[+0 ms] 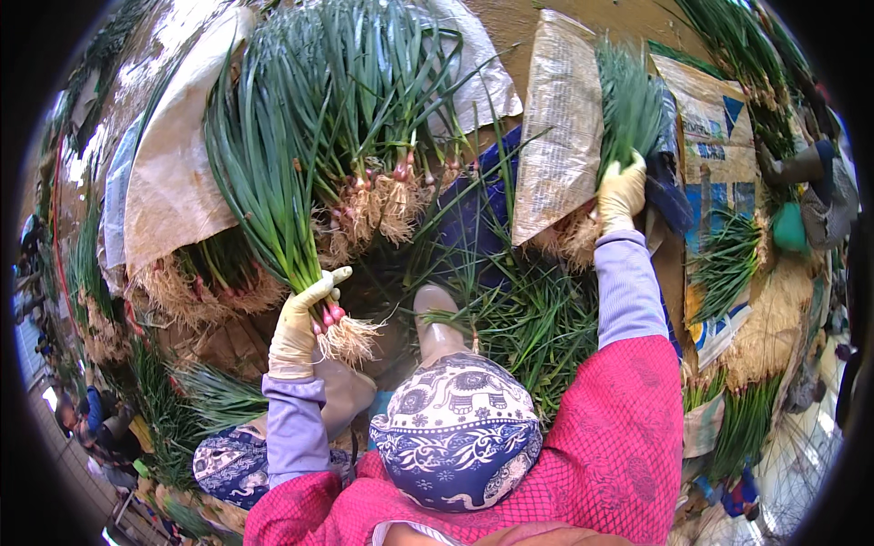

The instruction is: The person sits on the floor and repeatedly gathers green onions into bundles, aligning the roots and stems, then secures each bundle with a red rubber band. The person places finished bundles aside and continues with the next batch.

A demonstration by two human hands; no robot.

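Observation:
My left hand [293,334], in a cream rubber glove, grips a bunch of spring onions [287,225] just above its pink bulbs. The pale roots hang below my fingers, and the long green leaves reach up and away. At the right, my gloved right hand [623,194] is closed around the lower stalks of other spring onions [629,102], whose leaves look blurred. Roots show beneath that hand, partly covered by a woven plastic sack [560,130]. A large pile of spring onions [369,89] lies ahead, between my hands, roots toward me.
Loose green leaves [539,334] litter the ground by my boot [435,317]. A beige sack [184,170] covers more rooted bunches at left. Printed sacking [717,150] lies at far right, with a small bunch [727,263] on it. Another person [823,184] is at the right edge.

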